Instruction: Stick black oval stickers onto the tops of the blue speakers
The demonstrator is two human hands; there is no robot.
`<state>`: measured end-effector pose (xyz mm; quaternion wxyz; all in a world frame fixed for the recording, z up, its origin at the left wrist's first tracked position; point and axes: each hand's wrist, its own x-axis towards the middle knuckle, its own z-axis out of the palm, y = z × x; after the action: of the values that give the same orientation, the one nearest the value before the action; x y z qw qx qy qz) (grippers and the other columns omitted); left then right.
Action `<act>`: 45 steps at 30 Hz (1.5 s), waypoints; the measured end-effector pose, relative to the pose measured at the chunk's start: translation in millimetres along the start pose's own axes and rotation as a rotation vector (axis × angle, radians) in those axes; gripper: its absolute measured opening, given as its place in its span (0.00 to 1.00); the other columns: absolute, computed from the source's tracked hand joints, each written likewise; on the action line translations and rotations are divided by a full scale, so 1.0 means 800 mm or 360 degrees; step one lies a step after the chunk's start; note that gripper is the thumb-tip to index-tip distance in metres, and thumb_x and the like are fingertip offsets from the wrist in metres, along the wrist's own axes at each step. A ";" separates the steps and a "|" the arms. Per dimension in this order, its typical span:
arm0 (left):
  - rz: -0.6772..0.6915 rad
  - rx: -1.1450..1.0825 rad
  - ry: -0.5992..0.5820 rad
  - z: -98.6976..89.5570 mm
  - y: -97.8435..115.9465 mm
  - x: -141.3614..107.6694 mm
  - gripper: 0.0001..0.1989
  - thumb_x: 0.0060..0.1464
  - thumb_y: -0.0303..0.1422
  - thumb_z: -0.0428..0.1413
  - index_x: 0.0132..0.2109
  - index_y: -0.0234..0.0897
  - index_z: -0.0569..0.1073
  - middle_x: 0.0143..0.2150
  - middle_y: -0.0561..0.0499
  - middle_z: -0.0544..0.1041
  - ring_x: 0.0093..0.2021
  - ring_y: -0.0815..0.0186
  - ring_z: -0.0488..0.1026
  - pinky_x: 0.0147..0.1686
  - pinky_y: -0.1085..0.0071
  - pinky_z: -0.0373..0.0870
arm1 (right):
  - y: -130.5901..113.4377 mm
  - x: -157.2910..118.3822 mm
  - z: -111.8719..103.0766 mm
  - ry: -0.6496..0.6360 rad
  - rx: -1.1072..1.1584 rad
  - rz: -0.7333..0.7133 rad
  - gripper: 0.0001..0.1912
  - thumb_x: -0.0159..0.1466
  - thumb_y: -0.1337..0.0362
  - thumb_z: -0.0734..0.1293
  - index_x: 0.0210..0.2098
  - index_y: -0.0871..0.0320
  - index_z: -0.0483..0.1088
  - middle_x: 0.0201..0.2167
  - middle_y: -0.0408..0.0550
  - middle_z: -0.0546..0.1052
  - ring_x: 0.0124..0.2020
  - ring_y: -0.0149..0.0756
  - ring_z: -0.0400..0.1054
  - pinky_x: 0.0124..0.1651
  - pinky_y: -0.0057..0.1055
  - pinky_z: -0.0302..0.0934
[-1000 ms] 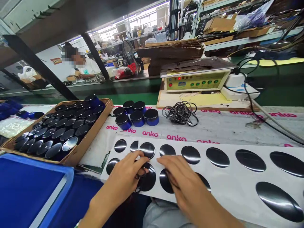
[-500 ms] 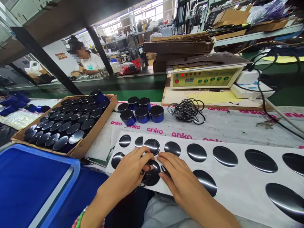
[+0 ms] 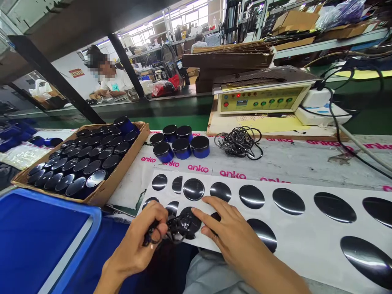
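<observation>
Black rings (image 3: 175, 224) dangle from the clenched left hand (image 3: 139, 239); the loosely spread right hand (image 3: 232, 232) touches a disc (image 3: 195, 222).

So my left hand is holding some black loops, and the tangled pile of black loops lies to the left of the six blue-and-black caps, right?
Not quite: the head view shows the tangled pile to the right of the six blue-and-black caps. Your left hand does hold black loops.
</observation>
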<state>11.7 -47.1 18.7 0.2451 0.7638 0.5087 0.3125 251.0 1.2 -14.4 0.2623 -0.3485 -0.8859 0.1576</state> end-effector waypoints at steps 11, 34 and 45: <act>-0.0187 -0.1003 0.1236 -0.025 0.052 -0.011 0.20 0.49 0.29 0.57 0.23 0.37 0.51 0.21 0.56 0.52 0.23 0.69 0.58 0.21 0.73 0.63 | 0.008 0.002 -0.022 0.0698 0.1171 0.0707 0.12 0.69 0.58 0.58 0.47 0.51 0.69 0.40 0.47 0.78 0.40 0.35 0.74 0.44 0.33 0.70; 0.0113 0.0205 0.0410 0.015 0.092 0.076 0.11 0.60 0.39 0.54 0.48 0.50 0.73 0.49 0.50 0.74 0.50 0.59 0.73 0.52 0.60 0.70 | 0.025 -0.027 -0.129 0.0147 0.0832 0.0562 0.18 0.56 0.64 0.65 0.47 0.50 0.70 0.25 0.45 0.75 0.22 0.37 0.70 0.18 0.27 0.63; -0.0008 0.0986 -0.0037 0.050 0.019 0.119 0.10 0.53 0.35 0.61 0.40 0.36 0.71 0.41 0.49 0.74 0.41 0.58 0.71 0.39 0.61 0.72 | 0.050 0.050 -0.076 -0.0188 0.0811 0.0311 0.07 0.57 0.66 0.64 0.26 0.56 0.59 0.19 0.37 0.64 0.21 0.27 0.54 0.22 0.24 0.51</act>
<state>77.8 34.0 23.7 0.0071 0.8044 0.5790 0.1332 282.3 63.5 30.8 0.2730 -0.3452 -0.7937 0.4200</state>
